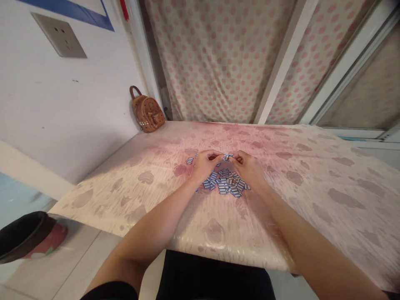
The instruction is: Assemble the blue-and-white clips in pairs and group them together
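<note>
A loose pile of small flat blue-and-white striped pieces [225, 181] lies on the table between my forearms. Just beyond that pile, my left hand [205, 163] is closed in a pinch at the left end of a blue-and-white piece [228, 157]. From the other side, my right hand [248, 167] pinches at the right end of the same spot. Whether it is one piece or two joined there is too small to tell. A few more striped pieces [189, 160] lie left of my left hand, partly hidden behind it.
A patterned plastic cloth covers the table [312, 183]. At its far left corner a small brown backpack [148, 113] leans against the wall. Polka-dot curtains [212, 62] hang behind the far edge. On the floor at left stands a dark-rimmed bin [34, 237].
</note>
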`<state>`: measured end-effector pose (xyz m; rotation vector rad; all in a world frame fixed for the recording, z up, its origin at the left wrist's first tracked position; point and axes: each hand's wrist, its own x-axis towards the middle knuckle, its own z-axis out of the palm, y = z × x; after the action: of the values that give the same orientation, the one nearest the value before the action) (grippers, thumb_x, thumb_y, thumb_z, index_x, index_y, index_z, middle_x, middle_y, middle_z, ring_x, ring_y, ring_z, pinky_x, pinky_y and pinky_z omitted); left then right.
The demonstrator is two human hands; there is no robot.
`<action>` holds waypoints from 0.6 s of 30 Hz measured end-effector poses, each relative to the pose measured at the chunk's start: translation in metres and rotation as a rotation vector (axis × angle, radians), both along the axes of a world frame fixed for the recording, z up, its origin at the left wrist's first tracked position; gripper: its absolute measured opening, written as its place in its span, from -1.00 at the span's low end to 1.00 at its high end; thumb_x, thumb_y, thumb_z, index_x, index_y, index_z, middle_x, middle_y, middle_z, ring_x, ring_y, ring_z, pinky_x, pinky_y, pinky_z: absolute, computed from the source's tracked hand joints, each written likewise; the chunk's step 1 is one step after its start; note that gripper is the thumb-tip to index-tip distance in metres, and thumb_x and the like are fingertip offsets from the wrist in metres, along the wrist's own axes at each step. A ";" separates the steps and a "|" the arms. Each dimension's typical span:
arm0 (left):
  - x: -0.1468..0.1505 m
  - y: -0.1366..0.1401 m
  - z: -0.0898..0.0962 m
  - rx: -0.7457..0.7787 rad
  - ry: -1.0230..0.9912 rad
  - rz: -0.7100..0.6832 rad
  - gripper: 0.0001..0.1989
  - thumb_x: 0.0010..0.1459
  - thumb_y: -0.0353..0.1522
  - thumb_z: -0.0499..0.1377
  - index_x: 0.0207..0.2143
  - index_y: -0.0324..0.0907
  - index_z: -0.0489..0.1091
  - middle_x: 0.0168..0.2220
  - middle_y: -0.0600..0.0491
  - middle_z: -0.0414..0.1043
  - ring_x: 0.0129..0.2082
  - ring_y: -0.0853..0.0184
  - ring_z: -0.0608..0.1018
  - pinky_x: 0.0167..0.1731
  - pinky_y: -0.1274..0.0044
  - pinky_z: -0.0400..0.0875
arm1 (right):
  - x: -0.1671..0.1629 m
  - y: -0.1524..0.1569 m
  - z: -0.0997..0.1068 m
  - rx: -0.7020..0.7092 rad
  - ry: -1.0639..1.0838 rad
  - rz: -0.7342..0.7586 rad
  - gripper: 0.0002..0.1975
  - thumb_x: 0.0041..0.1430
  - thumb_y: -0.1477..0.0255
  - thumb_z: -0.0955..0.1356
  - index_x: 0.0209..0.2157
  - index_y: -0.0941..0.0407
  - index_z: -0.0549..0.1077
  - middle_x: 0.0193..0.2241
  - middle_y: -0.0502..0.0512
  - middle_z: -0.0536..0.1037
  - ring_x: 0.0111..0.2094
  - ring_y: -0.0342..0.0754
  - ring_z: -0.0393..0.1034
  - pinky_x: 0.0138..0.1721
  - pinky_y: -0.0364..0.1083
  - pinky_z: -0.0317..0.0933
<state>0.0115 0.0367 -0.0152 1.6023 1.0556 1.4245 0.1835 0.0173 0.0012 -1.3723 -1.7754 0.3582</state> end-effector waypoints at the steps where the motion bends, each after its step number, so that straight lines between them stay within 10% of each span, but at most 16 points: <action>1: 0.000 0.000 0.000 -0.005 -0.003 -0.003 -0.84 0.09 -0.30 0.33 -0.36 -0.23 0.60 -0.40 -0.02 0.61 -0.43 0.35 0.56 -0.38 0.55 0.39 | 0.000 -0.001 0.001 0.006 -0.003 0.005 -0.83 0.13 0.31 0.32 -0.49 0.06 0.35 -0.57 0.01 0.50 -0.52 -0.05 0.37 -0.44 -0.10 0.11; 11: 0.000 0.003 -0.004 -0.015 -0.009 -0.028 -0.84 0.07 -0.29 0.34 -0.37 -0.22 0.60 -0.39 -0.02 0.61 -0.41 0.34 0.57 -0.36 0.54 0.40 | 0.002 -0.002 0.003 0.033 -0.062 0.036 -0.82 0.16 0.30 0.32 -0.48 0.05 0.31 -0.58 -0.02 0.43 -0.53 -0.07 0.32 -0.46 -0.10 0.10; 18: -0.003 0.007 -0.006 -0.105 -0.078 -0.009 -0.85 0.06 -0.32 0.32 -0.36 -0.23 0.60 -0.37 0.00 0.61 -0.40 0.35 0.56 -0.39 0.58 0.41 | 0.008 0.003 0.000 0.150 -0.150 0.080 -0.54 0.12 0.37 0.40 0.07 0.06 0.38 -0.18 0.15 0.48 -0.28 0.04 0.42 -0.25 -0.02 0.27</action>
<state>0.0087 0.0433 -0.0211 1.4633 1.0592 1.3915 0.1917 0.0205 0.0011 -1.2525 -1.9425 0.1633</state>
